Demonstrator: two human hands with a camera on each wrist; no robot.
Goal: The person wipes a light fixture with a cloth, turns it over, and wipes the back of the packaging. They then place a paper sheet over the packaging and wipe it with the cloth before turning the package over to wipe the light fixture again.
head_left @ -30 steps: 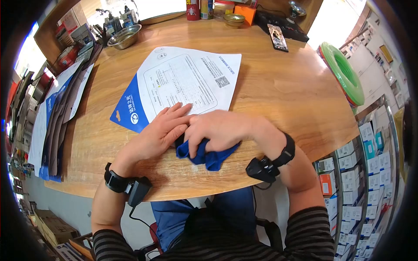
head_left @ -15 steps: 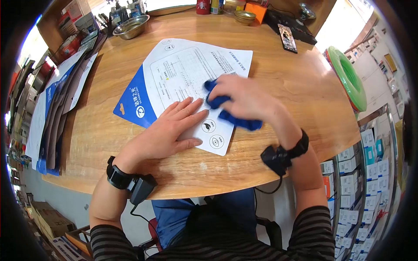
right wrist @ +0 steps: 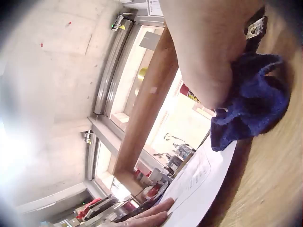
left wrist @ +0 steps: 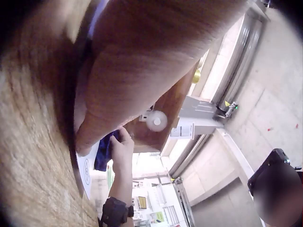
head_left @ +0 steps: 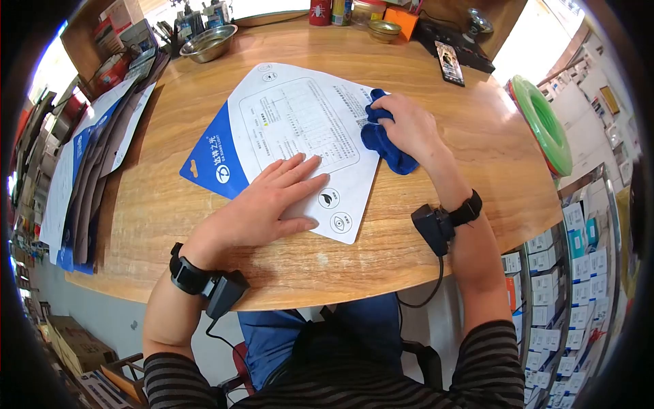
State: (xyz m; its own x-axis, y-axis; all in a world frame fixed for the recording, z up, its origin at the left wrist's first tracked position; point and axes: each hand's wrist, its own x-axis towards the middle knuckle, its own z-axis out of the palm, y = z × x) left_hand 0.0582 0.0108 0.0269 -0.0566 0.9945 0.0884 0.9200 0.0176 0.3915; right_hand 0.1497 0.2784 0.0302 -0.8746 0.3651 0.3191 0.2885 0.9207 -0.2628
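A flat white and blue printed package (head_left: pixel 272 109) with a hang hole lies aslant on the wooden table. My left hand (head_left: pixel 269 204) rests on its near part, fingers straight and spread. At the package's far right corner my right hand (head_left: pixel 412 129) grips a dark blue cloth (head_left: pixel 392 150), bunched under the fingers and partly over the table. In the right wrist view the cloth (right wrist: pixel 258 101) hangs in folds below the hand and overlaps the package's edge. The left wrist view shows the left hand (left wrist: pixel 123 80) large and close, with the cloth (left wrist: pixel 103 151) beyond it.
Several similar packages (head_left: pixel 82 170) stand stacked at the table's left. A metal bowl (head_left: pixel 208 44) sits at the back left, a phone (head_left: pixel 449 63) at the back right. Green coiled tubing (head_left: pixel 541 123) is at the right edge, and small boxes (head_left: pixel 545 313) fill shelves beyond.
My right hand has moved with the cloth from the package's near edge, beside the left hand, up and right to its far right corner. The left hand stays on the package, fingers more spread.
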